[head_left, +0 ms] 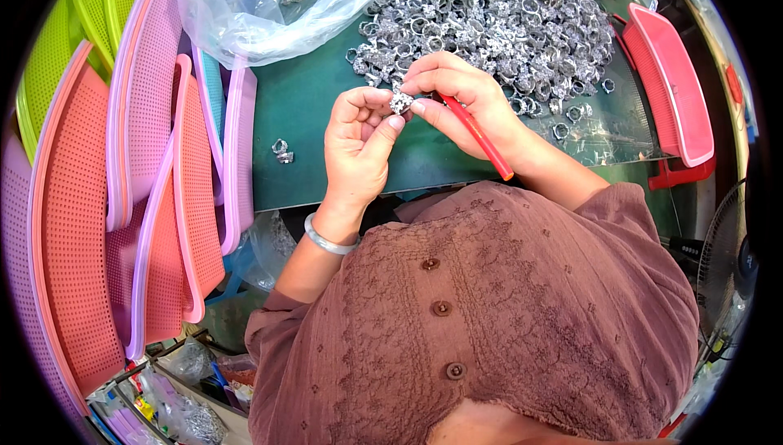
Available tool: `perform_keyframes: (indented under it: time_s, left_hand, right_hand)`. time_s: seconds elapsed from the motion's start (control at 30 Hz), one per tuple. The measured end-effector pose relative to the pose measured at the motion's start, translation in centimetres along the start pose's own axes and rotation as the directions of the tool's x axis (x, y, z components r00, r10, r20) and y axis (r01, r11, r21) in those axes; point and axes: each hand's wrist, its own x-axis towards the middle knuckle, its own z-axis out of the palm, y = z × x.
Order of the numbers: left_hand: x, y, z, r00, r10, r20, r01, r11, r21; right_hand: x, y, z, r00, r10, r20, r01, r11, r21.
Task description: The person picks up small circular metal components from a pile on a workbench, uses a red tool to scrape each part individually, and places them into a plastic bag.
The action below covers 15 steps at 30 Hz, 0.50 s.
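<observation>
My left hand (359,139) is closed, pinching a silver-coloured ring (400,103) with a studded, stone-like top between thumb and fingers. Against the ring's other side rest the thumb and fingertips of my right hand (469,102), which is also closed. A red pencil-like stick (481,141) lies in that right hand, its orange end pointing down toward my body. Just beyond both hands spreads a big pile of similar rings (497,21) on the green table top (310,176). Two or so rings (282,151) lie apart, left of my left hand.
Stacked perforated plastic baskets in orange (86,225), purple (147,86) and green (49,61) crowd the left side. A clear plastic bag (245,29) sits at the back left. On the right stand a pink basket (673,86) and a fan (722,241).
</observation>
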Motion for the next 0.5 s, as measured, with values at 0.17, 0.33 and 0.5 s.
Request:
perform_keyframes:
  time_s: [0.17, 0.33, 0.5]
  left_hand:
    - [0.02, -0.02, 0.06, 1.0, -0.003, -0.01, 0.003, 1.0, 0.029]
    - [0.01, -0.15, -0.01, 1.0, -0.006, -0.03, 0.008, 0.998, 0.067]
    - [0.07, -0.2, -0.02, 0.999, -0.01, -0.045, 0.013, 0.997, 0.073]
  right_hand:
    - [-0.02, -0.23, -0.21, 1.0, -0.01, 0.022, 0.01, 1.0, -0.007]
    - [-0.05, -0.1, -0.23, 0.999, -0.036, 0.018, 0.037, 0.999, -0.024]
    - [-0.05, -0.15, -0.15, 0.999, -0.034, 0.012, 0.035, 0.999, -0.038]
